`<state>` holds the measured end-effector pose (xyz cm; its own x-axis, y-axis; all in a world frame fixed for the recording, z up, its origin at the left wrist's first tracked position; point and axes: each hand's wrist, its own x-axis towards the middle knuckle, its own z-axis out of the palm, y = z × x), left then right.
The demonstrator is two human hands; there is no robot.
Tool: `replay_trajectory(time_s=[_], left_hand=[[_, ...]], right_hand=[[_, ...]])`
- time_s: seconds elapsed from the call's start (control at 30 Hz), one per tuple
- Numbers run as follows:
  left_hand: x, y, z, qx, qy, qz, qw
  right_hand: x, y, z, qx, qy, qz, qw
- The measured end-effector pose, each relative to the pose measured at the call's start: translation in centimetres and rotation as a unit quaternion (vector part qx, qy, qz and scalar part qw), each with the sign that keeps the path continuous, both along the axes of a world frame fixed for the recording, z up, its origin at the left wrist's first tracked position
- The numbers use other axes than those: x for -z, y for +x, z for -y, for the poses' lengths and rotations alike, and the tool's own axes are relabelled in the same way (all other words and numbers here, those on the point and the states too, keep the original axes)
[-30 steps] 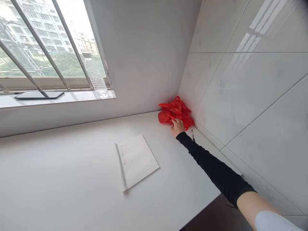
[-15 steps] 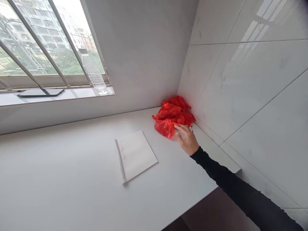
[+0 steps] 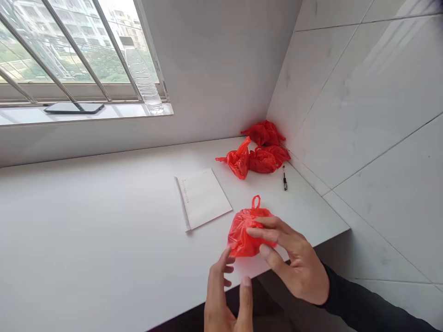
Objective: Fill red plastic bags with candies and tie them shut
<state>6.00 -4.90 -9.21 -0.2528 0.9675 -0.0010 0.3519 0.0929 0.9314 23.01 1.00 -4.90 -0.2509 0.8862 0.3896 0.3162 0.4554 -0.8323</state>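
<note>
A knotted red plastic bag (image 3: 240,233) sits near the table's front edge with a small handle loop sticking up; what it contains is hidden. My right hand (image 3: 297,258) is at the bag's right side. Its index and middle fingers lie stretched across the front of the bag, and the thumb is apart from them. From below, my left hand (image 3: 224,295) comes up at the bag's lower left, with thumb and fingers spread and nothing between them. Its fingertips are close to the bag; whether they touch I cannot tell.
More red plastic bags (image 3: 263,160) lie bunched in the corner by the tiled wall. A black pen (image 3: 284,179) is near them. Left of the bag lies a white paper booklet (image 3: 206,200). On the sill stand a clear bottle (image 3: 143,78) and a phone (image 3: 74,108).
One red bag has come from the corner pile to the table's front edge with my right hand. My left hand has entered from below. The pen now shows fully, and the view has tilted down.
</note>
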Motion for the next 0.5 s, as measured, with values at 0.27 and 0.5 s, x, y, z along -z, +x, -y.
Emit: replay_trajectory(time_s=[0.27,0.5], left_hand=[[0.6,-2.1,-1.8,0.067,-0.038,-0.004,0.997],[-0.5,-2.2,-1.0,0.04,-0.054,0.064,0.996]], right_hand=[[1.0,0.4,1.2,0.054,-0.102,-0.066,0.991],[3.6,1.0,1.7,-0.004,-0.143,0.168,0.975]])
